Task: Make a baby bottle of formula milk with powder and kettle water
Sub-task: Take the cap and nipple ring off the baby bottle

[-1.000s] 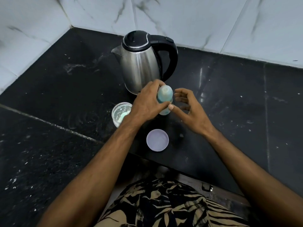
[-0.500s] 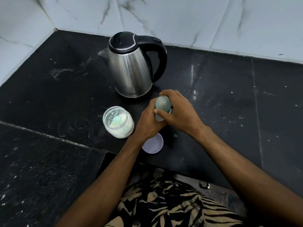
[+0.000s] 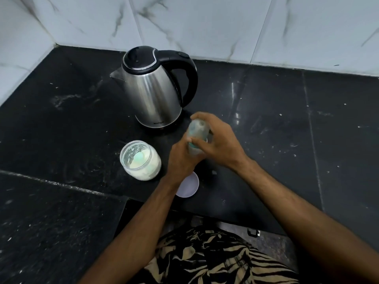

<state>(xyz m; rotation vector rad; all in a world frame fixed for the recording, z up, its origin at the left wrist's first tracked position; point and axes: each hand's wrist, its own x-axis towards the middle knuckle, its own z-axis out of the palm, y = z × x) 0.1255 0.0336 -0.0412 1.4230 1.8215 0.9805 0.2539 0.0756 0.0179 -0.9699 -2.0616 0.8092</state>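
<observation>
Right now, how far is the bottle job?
Done: the powder jar stands open, its lid on the counter. In hand: both hands grip the bottle, left hand low, right hand on its cap. Left: the kettle stands closed; no water or powder visibly added.

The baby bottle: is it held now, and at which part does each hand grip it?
Both hands hold the baby bottle. The left hand grips its lower body; the right hand wraps around its upper part.
</observation>
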